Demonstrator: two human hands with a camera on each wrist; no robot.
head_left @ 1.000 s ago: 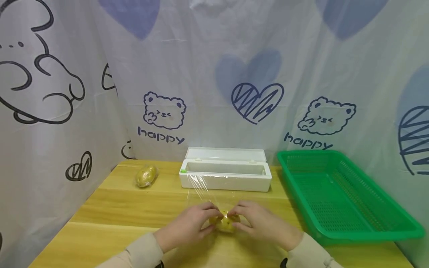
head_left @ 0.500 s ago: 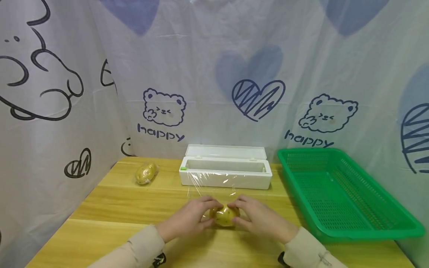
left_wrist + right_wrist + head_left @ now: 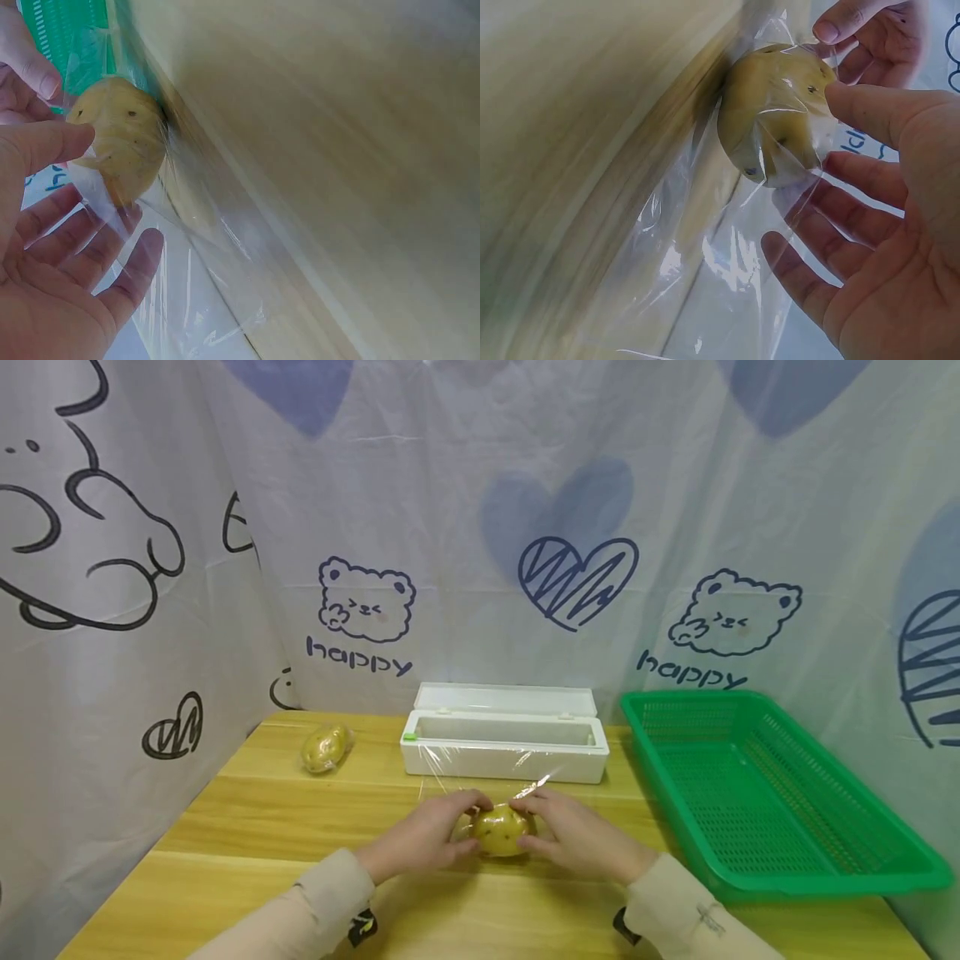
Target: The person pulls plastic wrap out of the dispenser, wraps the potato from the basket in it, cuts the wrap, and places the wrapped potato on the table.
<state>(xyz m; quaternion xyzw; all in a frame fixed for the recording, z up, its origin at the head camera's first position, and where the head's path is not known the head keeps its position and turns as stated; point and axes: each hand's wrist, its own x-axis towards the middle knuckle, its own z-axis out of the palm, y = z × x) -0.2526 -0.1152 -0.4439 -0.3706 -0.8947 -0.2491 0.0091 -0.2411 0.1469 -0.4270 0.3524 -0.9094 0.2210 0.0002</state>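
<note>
A yellow potato [image 3: 500, 831] with small dark eyes lies near the middle of the wooden table, clear cling film over it. My left hand [image 3: 431, 835] holds its left end between thumb and fingers, and my right hand [image 3: 577, 837] holds the right end likewise. In the left wrist view the thumb [image 3: 71, 142] lies against the wrapped potato, the fingers spread behind the film. Loose cling film [image 3: 739, 255] trails below the potato in the right wrist view. Toward the back, the film stretches to a white dispenser box [image 3: 506, 764], its lid raised.
Another potato [image 3: 325, 748], wrapped in film, sits at the back left of the table [image 3: 247, 835]. On the right stands a green perforated basket [image 3: 697, 843]. A printed white curtain [image 3: 465, 635] hangs behind and along the sides.
Both hands have moved the potato a little away from the body, toward the white box. The potato appears turned, with more of its surface showing between the hands.
</note>
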